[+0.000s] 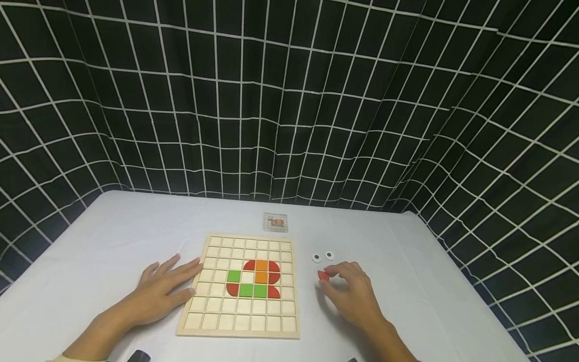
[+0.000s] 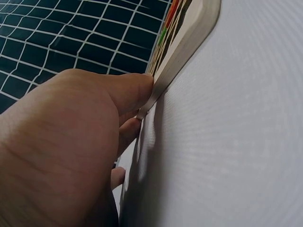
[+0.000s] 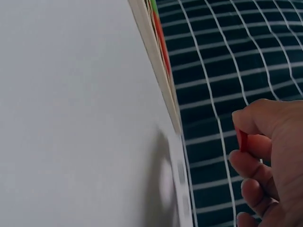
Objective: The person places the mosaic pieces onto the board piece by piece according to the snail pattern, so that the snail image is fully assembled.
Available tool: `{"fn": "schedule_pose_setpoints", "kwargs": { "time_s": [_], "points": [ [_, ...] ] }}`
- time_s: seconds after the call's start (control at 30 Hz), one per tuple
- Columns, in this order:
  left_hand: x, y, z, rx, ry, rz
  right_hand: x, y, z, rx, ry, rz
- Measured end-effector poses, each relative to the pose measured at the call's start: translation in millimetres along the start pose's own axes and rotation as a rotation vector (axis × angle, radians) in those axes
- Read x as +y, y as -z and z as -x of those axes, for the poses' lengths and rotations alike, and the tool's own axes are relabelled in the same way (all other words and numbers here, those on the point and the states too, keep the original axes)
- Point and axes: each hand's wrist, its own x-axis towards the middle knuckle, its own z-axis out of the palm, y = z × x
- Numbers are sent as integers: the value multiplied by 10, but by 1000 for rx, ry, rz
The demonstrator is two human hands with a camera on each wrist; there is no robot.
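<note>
A wooden grid board lies on the white table with several red, orange and green tiles set in its middle cells. My left hand rests flat at the board's left edge, fingers spread and straight; in the left wrist view its thumb touches the board's side. Right of the board, my right hand pinches a small red tile with a curved edge between thumb and fingers, held above the table. The same red tile shows edge-on in the right wrist view.
Two round white eye pieces with dark centres lie just beyond my right hand. Behind the board is a small clear-looking card with a coloured picture on a grid. A dark curtain with white grid lines surrounds the white table.
</note>
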Motion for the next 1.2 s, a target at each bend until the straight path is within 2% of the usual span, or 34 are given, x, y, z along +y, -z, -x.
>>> {"fn": "schedule_pose_setpoints", "kwargs": {
  "time_s": [0.17, 0.67, 0.97, 1.2],
  "points": [
    [-4, -9, 0, 0, 3, -4, -180, -155, -116, -26, 55, -59],
    [-2, -6, 3, -1, 4, 3, -654, -534, -370, -167, 47, -212],
    [-40, -9, 7, -4, 5, 3, -796, -854, -434, -193, 118, -241],
    [-31, -11, 4, -2, -7, 4, -857, -1000, -447, -247, 79, -201]
  ]
}}
